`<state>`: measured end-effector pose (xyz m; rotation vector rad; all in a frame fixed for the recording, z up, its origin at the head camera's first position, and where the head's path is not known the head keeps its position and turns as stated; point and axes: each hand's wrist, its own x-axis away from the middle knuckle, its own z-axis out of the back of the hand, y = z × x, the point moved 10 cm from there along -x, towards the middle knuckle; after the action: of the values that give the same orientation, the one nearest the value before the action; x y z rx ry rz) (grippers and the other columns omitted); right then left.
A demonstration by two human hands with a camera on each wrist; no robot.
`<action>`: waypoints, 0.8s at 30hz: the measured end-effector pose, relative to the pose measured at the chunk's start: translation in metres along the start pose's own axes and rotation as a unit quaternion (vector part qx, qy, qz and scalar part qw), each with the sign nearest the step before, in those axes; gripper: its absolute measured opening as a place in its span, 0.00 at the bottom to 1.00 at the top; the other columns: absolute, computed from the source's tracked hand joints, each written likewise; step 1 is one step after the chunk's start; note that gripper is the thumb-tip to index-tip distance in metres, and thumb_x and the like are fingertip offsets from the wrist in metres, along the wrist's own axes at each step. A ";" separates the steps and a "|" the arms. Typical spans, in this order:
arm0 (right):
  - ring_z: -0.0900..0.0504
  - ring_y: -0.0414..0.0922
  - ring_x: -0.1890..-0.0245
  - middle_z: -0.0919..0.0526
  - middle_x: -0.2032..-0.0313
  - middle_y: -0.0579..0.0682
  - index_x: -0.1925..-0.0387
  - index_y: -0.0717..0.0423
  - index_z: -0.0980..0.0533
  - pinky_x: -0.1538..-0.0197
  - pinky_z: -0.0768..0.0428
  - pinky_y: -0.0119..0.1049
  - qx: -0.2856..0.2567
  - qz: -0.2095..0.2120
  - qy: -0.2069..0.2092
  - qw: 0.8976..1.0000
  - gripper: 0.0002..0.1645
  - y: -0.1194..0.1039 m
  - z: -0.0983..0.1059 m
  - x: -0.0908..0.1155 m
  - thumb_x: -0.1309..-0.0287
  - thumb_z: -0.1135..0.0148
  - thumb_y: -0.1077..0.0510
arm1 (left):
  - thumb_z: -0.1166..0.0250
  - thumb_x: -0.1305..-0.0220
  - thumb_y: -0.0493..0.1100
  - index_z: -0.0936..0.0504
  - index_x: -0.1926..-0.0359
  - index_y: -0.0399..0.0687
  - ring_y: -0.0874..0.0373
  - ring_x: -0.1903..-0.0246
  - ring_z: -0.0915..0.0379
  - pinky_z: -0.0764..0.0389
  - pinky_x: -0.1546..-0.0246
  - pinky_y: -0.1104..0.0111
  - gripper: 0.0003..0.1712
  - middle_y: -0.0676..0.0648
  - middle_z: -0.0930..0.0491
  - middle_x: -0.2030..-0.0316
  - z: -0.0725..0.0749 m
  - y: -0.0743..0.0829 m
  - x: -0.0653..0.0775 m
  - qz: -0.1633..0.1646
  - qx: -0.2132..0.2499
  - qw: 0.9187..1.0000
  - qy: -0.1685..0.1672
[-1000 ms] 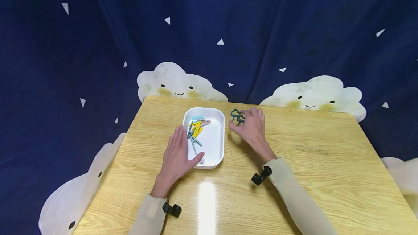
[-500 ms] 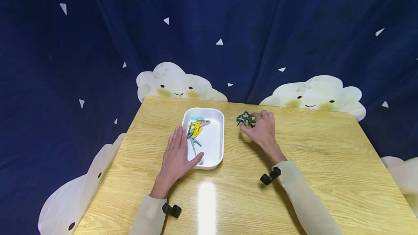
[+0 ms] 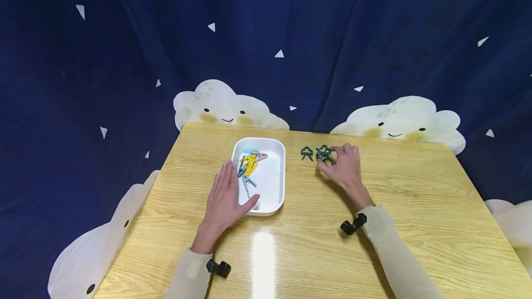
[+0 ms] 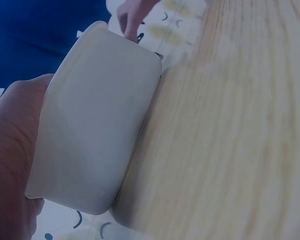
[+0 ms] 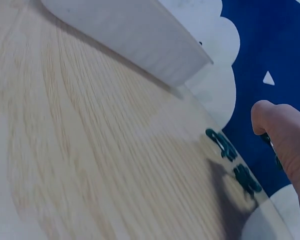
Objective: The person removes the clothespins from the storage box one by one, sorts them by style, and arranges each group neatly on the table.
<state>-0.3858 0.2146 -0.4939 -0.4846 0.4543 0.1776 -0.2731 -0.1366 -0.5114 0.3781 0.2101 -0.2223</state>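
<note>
My left hand rests along the left side of a white plastic tray, fingers straight and thumb over its near corner. Inside lie several clothespins, among them yellow clothespins, a pink clothespin and a pale teal clothespin. Right of the tray, my right hand pinches a dark green plastic clip between thumb and fingers, just above the table. Two similar clips stand below: a left clip and a right clip. The hand partly hides the held one.
The wooden table extends right and toward the front. Its back edge meets a dark blue curtain printed with white clouds and triangles. Dark wrist cameras sit on both sleeves.
My right hand has moved right, away from the tray. One dark green clip now stands alone on the table, and another is beneath the hand. My left hand has not moved.
</note>
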 end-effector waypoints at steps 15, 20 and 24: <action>0.35 0.60 0.62 0.26 0.64 0.60 0.48 0.68 0.18 0.56 0.35 0.53 0.027 -0.027 -0.011 0.999 0.39 0.049 -0.014 0.011 0.48 0.30 0.38 | 0.44 0.35 0.78 0.52 0.19 0.29 0.43 0.17 0.65 0.60 0.17 0.56 0.67 0.34 0.59 0.18 0.000 0.000 0.000 -0.002 0.005 1.000 0.007; 0.35 0.60 0.61 0.27 0.63 0.61 0.46 0.68 0.19 0.56 0.35 0.53 0.023 -0.036 -0.017 0.999 0.39 0.058 -0.019 0.013 0.47 0.31 0.39 | 0.44 0.36 0.78 0.52 0.19 0.29 0.44 0.17 0.66 0.60 0.17 0.56 0.67 0.34 0.58 0.18 0.000 0.000 -0.001 -0.003 0.002 1.000 0.009; 0.35 0.61 0.60 0.26 0.62 0.61 0.46 0.69 0.19 0.55 0.35 0.54 0.020 -0.040 -0.012 0.999 0.39 0.061 -0.019 0.011 0.47 0.31 0.39 | 0.43 0.36 0.78 0.51 0.20 0.29 0.42 0.18 0.63 0.58 0.18 0.54 0.67 0.32 0.55 0.18 0.002 0.001 0.000 -0.007 0.001 1.000 0.017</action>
<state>-0.3998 0.2590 -0.5388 -0.4606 0.4135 0.0966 -0.2731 -0.1366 -0.5098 0.3818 0.2451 -0.2295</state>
